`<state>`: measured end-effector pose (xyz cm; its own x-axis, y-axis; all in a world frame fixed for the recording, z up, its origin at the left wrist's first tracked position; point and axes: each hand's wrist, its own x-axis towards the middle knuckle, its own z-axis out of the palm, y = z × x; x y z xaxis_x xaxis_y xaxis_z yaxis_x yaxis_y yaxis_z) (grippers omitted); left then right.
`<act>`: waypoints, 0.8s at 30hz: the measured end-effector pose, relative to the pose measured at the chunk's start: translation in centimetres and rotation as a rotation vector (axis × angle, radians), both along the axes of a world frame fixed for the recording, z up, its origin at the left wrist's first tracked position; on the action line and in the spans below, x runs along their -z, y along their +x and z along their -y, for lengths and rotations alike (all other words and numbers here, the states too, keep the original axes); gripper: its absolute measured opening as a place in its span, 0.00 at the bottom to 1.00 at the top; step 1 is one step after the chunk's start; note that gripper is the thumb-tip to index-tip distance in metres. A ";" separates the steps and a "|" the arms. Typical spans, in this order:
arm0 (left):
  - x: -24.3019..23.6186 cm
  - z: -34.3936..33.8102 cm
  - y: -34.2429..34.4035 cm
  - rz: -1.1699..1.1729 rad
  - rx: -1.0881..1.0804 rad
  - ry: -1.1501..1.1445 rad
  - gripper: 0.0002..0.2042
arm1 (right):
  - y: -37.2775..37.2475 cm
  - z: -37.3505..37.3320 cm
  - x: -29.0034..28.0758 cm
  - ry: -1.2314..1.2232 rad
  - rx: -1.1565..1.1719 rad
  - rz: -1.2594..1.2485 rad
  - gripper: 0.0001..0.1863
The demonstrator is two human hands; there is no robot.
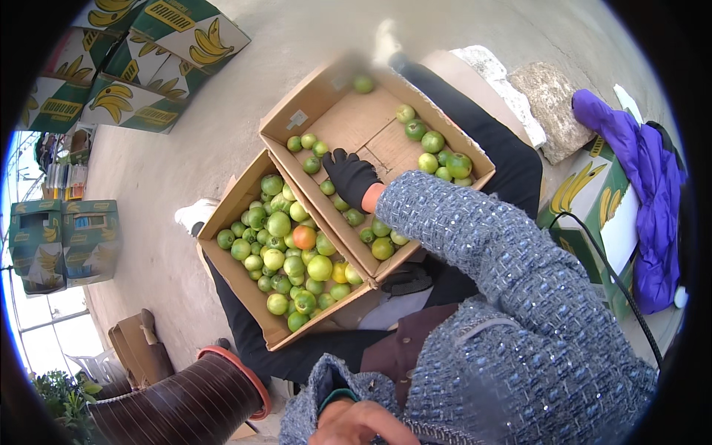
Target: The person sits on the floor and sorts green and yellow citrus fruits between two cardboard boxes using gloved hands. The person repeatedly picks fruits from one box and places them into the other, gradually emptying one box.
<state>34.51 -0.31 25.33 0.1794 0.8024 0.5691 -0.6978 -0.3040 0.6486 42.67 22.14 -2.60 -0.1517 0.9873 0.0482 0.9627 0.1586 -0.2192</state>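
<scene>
Across the middle of the frame you have two open cardboard boxes side by side. The upper box, centre and slightly right, is only partly filled: green tomatoes cluster at its right end and a loose row runs along its lower-left wall, with bare cardboard between. The lower box, centre left, is packed close with green tomatoes, and one orange tomato lies near its upper wall.

Your right arm, in a blue tweed sleeve, reaches up from the lower right into the upper box. Your right hand wears a black glove; its fingers curl down onto the row of tomatoes by the box's lower-left wall, touching them. You cannot tell whether the fingers have closed around one, since the glove hides what lies under it.

Your left hand is bare at the bottom edge, centre, only partly in view. Its fingers look loosely bent and nothing shows in it, though the frame cuts it off, so its grip cannot be told.
</scene>
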 end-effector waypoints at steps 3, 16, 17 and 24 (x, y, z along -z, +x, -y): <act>-0.4 0.3 -0.3 0.010 -0.024 0.014 0.18 | 0.8 -0.6 -0.5 -0.098 -0.036 -0.010 0.23; -0.6 1.2 -3.4 0.084 0.022 0.097 0.20 | -3.1 0.8 -12.2 -0.518 -0.312 -0.938 0.31; -0.5 1.3 -3.4 0.103 0.004 0.113 0.22 | -4.4 1.2 -11.5 -0.463 -0.356 -0.908 0.32; 0.6 -0.7 -7.4 0.095 -0.176 0.348 0.34 | -7.7 3.3 -8.9 -0.296 -0.384 -1.024 0.27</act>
